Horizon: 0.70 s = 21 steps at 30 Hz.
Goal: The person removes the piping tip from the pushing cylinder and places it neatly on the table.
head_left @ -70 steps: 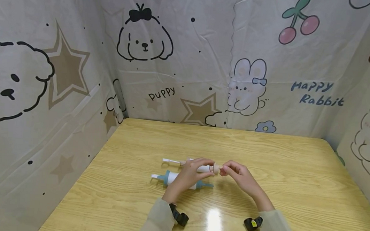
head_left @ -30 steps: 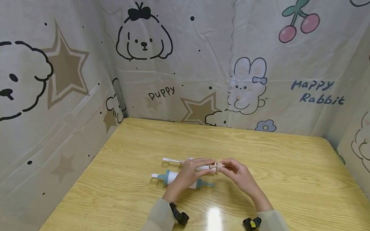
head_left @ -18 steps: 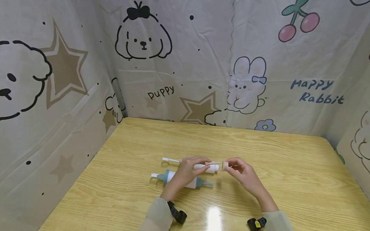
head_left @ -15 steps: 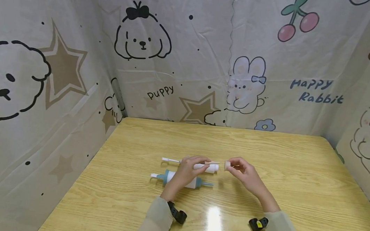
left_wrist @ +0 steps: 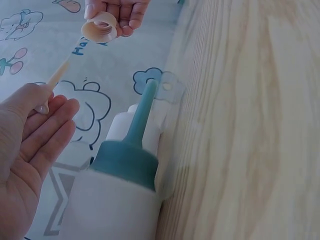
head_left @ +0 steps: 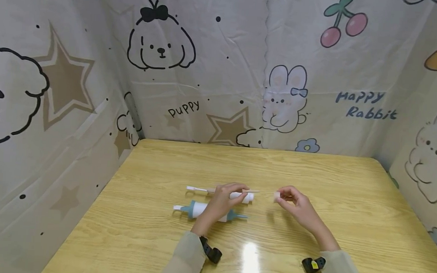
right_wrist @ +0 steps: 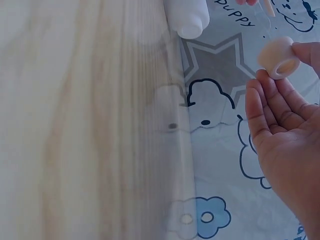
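A thin beige tapered nozzle (head_left: 252,191) is pinched between the thumb and index finger of my left hand (head_left: 225,202), pointing right. My right hand (head_left: 301,207) pinches a short beige threaded collar (left_wrist: 100,27) by its edge. The collar (right_wrist: 280,59) is held off the table, apart from the nozzle. Below my left hand lies a white bottle (head_left: 248,197), its beige far end carrying a white brush (head_left: 197,189). Nearer me, partly hidden by my left wrist, lies a white bottle with teal ends (head_left: 199,209), with a teal spout (left_wrist: 142,112) pointing right.
Both bottles lie side by side on the wood-grain table (head_left: 131,239), left of centre. A printed cloth (head_left: 229,71) hangs behind the table and along both sides. Each wrist wears a small black camera (head_left: 214,255).
My right hand has drawn the collar off the nozzle and carried it to the right, widening the gap. My left hand keeps the nozzle. The head view has turned slightly right.
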Motion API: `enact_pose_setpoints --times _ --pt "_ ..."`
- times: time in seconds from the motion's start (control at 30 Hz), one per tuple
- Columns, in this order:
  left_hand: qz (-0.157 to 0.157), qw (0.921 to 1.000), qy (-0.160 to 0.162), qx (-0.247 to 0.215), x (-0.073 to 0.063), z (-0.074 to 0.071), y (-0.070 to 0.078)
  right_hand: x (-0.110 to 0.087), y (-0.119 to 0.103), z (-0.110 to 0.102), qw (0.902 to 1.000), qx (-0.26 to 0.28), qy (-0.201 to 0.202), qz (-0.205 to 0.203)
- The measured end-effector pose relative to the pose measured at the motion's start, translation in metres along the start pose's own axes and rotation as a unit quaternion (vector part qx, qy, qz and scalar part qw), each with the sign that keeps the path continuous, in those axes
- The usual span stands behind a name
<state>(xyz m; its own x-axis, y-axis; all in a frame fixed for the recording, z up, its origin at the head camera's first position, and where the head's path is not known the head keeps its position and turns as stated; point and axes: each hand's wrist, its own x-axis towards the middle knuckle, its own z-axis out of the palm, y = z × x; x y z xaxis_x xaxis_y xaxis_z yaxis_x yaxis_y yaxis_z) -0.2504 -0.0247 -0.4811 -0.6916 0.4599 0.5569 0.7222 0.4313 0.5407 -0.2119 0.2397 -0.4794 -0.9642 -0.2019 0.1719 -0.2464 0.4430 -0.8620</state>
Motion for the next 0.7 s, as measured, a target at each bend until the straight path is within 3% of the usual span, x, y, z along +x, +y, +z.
enact_pose_setpoints --times 0.7 --pt "-0.019 0.9992 -0.026 -0.022 0.017 0.030 0.015 -0.020 0.021 -0.037 0.9980 -0.055 0.028 0.012"
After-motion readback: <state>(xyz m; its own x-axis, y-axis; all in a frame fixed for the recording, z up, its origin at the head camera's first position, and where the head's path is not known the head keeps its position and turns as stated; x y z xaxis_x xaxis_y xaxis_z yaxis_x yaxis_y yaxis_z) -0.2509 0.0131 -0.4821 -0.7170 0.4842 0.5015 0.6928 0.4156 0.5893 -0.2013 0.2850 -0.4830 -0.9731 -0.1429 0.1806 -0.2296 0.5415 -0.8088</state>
